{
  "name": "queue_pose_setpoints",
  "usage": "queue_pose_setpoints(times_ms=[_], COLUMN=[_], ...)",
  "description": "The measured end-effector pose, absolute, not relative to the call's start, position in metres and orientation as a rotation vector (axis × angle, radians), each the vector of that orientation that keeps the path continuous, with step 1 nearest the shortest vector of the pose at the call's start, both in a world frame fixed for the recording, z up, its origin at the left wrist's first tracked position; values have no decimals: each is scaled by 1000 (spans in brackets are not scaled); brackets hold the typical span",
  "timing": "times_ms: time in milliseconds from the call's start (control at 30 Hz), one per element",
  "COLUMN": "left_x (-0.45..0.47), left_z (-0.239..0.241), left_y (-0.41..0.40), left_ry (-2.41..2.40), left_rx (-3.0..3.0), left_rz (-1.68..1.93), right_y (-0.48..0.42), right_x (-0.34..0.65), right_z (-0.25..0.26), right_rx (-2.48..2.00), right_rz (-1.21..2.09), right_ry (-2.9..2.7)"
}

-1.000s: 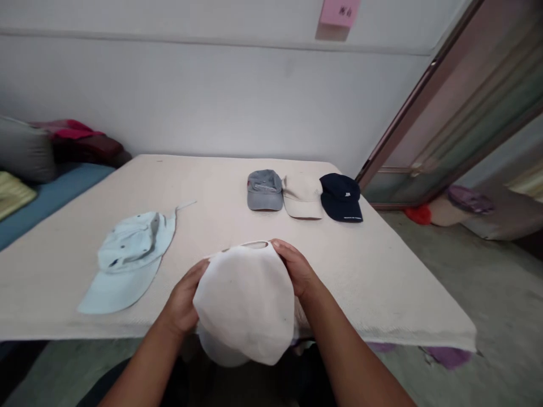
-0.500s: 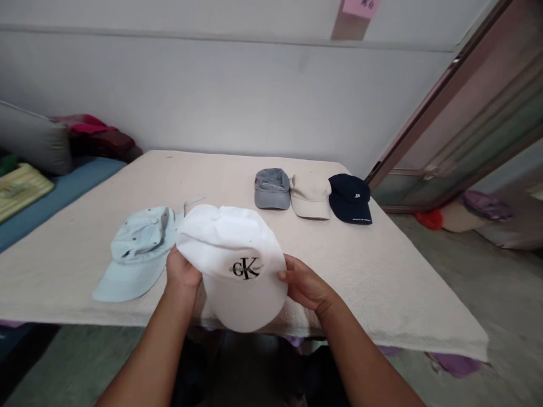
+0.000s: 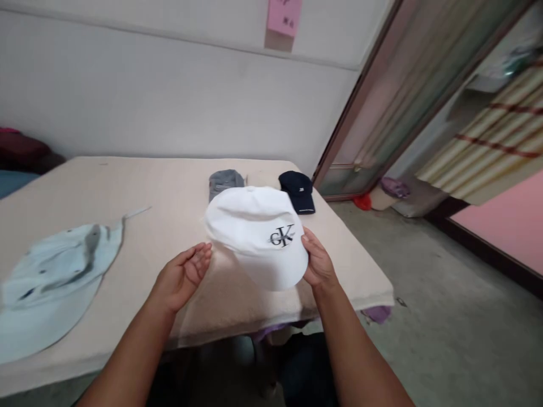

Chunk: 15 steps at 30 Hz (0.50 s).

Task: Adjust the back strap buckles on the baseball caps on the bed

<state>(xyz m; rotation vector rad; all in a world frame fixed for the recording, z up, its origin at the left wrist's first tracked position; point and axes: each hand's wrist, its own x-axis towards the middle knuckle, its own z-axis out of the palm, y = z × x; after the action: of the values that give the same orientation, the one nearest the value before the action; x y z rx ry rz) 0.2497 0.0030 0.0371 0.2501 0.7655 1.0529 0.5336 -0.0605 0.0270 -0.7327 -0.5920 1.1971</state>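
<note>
A white baseball cap with black letters on its front is held above the table. My right hand grips the cap at the right side of its brim. To the left of the cap is my left hand, half open with its fingers slightly bent and holding nothing; its fingertips are very near the cap's edge. A pale blue cap lies at the left on the table. Behind the white cap are a grey cap, a beige cap, partly hidden, and a navy cap.
A cream cloth covers the table, which stands against a white wall. On the wall hangs a pink note. Beyond the table's right edge are a sliding door, grey floor and a striped curtain.
My left hand has let go of the white cap. The right hand has carried the cap forward, toward the row of caps. The view has turned to the right.
</note>
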Motion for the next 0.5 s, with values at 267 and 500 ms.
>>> queue_pose_setpoints(times_ms=[267,500], left_x=[256,258], left_z=[37,31], left_y=[-8,-11], left_ry=[862,853], left_rx=[298,331], left_rz=[959,946], right_y=[-97,-120], right_x=[660,695], right_z=[-31,-61], right_rx=[-1119,-1401], right_rz=[676,471], right_ry=[-336,-300])
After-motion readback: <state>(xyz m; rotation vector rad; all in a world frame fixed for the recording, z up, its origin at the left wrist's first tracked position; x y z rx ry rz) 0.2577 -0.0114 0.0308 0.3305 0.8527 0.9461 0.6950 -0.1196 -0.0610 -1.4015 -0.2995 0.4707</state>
